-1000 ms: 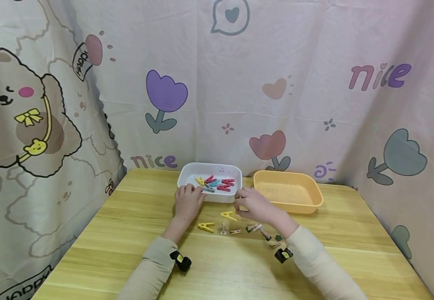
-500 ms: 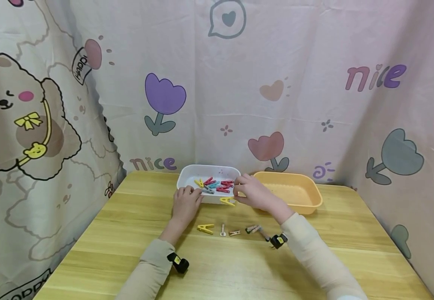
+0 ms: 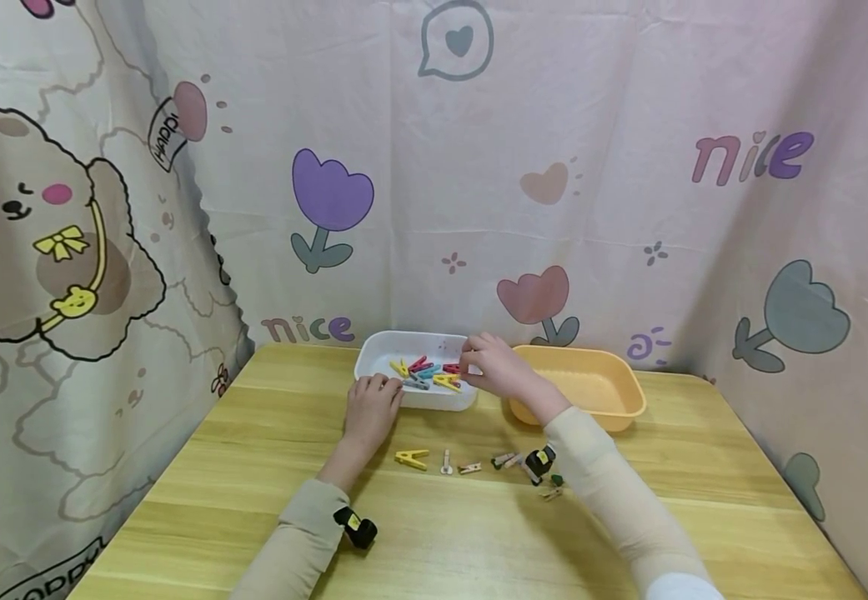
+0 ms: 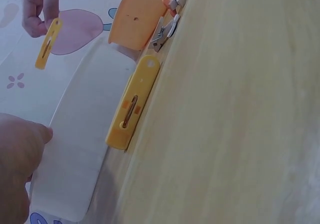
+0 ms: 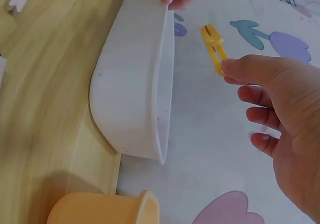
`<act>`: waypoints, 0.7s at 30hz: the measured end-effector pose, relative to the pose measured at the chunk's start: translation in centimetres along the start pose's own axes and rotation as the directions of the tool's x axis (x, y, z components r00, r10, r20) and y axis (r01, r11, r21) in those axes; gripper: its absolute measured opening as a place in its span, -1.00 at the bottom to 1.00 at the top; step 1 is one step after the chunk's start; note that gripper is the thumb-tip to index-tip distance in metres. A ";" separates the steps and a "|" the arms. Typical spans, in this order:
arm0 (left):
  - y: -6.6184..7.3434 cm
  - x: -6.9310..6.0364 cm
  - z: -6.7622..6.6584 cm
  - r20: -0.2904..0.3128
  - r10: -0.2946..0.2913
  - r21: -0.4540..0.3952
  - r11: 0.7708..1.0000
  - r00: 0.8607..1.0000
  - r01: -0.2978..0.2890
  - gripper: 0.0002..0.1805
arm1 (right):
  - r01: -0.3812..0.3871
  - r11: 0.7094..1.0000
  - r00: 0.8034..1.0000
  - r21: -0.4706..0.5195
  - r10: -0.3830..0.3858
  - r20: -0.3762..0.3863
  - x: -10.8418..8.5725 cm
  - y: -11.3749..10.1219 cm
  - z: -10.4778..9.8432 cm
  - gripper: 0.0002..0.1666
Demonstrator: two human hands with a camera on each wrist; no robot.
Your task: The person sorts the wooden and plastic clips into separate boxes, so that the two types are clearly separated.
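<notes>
My right hand [image 3: 504, 367] pinches a yellow clothespin [image 5: 214, 47] by one end between thumb and forefinger, above the white plastic tub [image 3: 434, 400]. The other fingers of that hand are loosely bent in the right wrist view. My left hand [image 3: 371, 408] holds the tub's near left rim, thumb outside and fingers over the edge. Inside the tub lie several clothespins: red ones [image 3: 418, 363], a blue one [image 3: 429, 372], a grey one [image 3: 417, 383] and a yellow one [image 3: 399, 367]. Another yellow clothespin [image 4: 132, 104] lies on the table in front of the tub.
An orange tub [image 3: 591, 412] stands right of the white one. Several small wooden clothespins [image 3: 469, 468] lie in a loose row on the wooden table [image 3: 434, 533], some partly behind the right wrist camera [image 3: 541, 460]. A printed curtain [image 3: 434, 192] hangs behind.
My right hand has carried the yellow clothespin up and forward, from over the table in front of the white tub to above its inside. My left hand stays at the rim.
</notes>
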State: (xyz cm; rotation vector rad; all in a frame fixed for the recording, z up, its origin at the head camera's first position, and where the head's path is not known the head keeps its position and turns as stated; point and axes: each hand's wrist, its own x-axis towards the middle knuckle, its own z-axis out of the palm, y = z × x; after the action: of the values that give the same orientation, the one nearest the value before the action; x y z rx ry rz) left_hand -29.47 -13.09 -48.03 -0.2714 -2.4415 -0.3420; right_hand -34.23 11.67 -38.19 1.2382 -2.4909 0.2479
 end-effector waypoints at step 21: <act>0.2 0.0 0.3 -0.025 -0.013 0.002 1.000 1.000 0.013 -0.79 | -0.207 0.974 0.978 0.089 0.208 -0.002 3.9 0.7 2.5 -0.91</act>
State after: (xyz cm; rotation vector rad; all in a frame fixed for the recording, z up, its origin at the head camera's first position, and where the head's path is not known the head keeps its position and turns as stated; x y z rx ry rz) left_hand -29.61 -12.83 -48.24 -0.2488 -2.4194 -0.3465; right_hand -37.52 8.45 -39.04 1.0040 -2.6254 0.4201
